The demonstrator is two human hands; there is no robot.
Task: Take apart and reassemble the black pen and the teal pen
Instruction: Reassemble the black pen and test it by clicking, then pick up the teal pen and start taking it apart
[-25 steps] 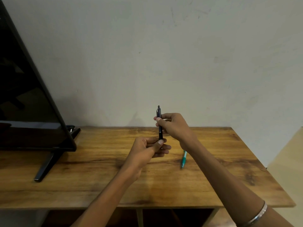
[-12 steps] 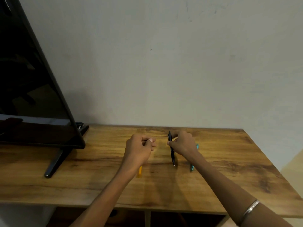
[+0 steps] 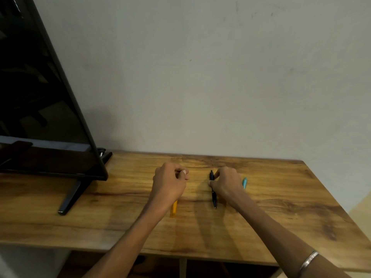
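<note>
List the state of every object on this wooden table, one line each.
Slim black pen: whole, lying on the table, right hand gripping its far end.
Teal pen: on the table, mostly hidden behind the right hand.
Yellow pen: on the table under the left hand, fist closed.
Black flat screen: off, upright.

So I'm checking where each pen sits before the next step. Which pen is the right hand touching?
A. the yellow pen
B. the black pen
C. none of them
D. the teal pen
B: the right hand pinches the upper end of the black pen, which lies on the table; the teal pen peeks out beyond that hand, and the yellow pen lies under the left hand.
</note>
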